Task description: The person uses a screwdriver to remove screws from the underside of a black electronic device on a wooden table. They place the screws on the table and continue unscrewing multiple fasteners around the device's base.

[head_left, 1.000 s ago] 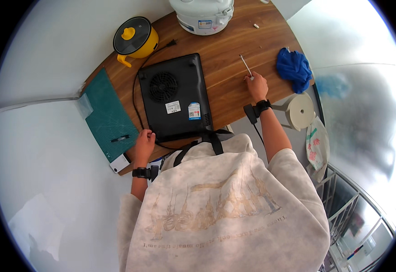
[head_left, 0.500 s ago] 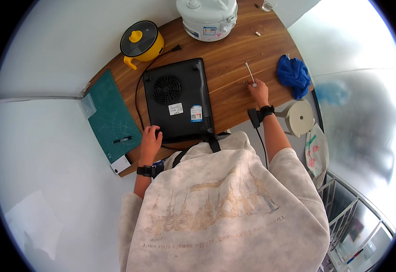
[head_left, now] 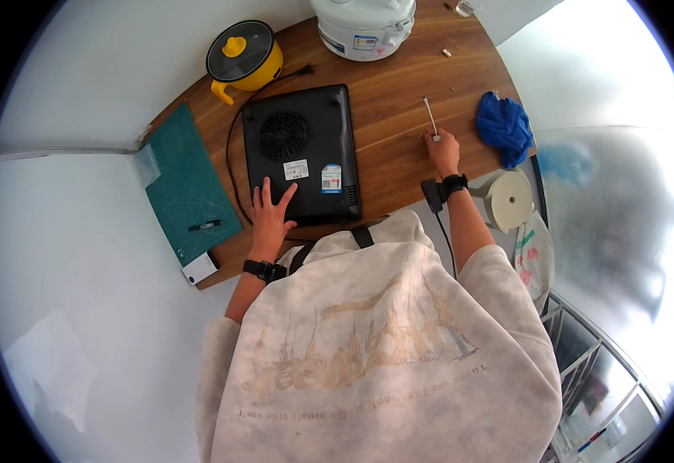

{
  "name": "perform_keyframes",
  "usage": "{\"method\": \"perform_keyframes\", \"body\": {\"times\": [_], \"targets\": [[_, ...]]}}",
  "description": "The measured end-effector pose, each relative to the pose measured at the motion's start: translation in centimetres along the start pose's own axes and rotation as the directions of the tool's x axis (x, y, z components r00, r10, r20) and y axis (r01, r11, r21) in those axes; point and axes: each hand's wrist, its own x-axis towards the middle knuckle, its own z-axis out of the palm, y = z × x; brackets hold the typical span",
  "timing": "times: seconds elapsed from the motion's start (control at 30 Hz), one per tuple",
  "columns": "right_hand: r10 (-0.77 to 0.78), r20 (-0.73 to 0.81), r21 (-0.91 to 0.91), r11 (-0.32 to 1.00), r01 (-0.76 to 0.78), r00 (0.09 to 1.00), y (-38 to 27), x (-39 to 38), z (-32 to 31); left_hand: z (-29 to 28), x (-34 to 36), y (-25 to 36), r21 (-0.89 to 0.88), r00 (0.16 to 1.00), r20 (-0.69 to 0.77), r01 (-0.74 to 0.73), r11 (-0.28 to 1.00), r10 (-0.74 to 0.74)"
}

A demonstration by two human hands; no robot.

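Observation:
A black induction cooker point(head_left: 321, 127) lies upside down on the wooden table, showing its round fan grille, two labels and side vents. My left hand point(head_left: 271, 217) rests on its near left part, fingers spread wide and holding nothing. Off to the right, my right hand point(head_left: 445, 152) is closed at the pale handle of a screwdriver point(head_left: 430, 114). The thin metal shaft points away from me, low over the tabletop. The fingertips partly cover the handle.
A yellow pot point(head_left: 253, 68) and a white rice cooker point(head_left: 364, 35) stand at the back. A power cord point(head_left: 233, 166) runs along the cooker's left side. A green cutting mat point(head_left: 186, 185) with a pen lies left; a blue cloth point(head_left: 504, 127) sits right, near a beige roll point(head_left: 510, 201).
My left hand has moved from the induction cooker's near left corner farther onto its underside, and its fingers have spread. My right hand stays at the screwdriver. The view has shifted slightly.

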Motion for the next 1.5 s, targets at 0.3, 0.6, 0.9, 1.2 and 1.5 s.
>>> {"method": "perform_keyframes", "body": {"times": [0.3, 0.6, 0.9, 1.2, 1.5], "targets": [[0.006, -0.034, 0.044, 0.999, -0.005, 0.999, 3.6, -2.4, -1.9, 0.5, 0.7, -1.0, 0.087, 1.000, -0.020, 0.010, 0.996, -0.008], [-0.055, 0.142, 0.087, 0.995, 0.042, 0.988, 3.1, -5.3, -2.4, 1.1, 1.3, -0.1, 0.153, 0.999, -0.049, -0.005, 0.988, 0.013], [-0.067, 0.266, 0.175, 0.984, 0.020, 0.962, 0.5, -7.1, -3.2, 1.6, 2.7, 1.1, 0.268, 0.996, -0.073, -0.029, 0.963, 0.050], [-0.191, 0.304, 0.285, 0.953, 0.102, 0.933, -2.2, -9.1, -2.9, 1.8, 3.8, 1.7, 0.313, 0.993, -0.088, -0.049, 0.948, 0.080], [-0.242, 0.352, 0.320, 0.939, 0.127, 0.904, -3.5, -10.0, -2.6, 2.3, 4.4, 2.0, 0.349, 0.989, -0.101, -0.063, 0.935, 0.104]]}}
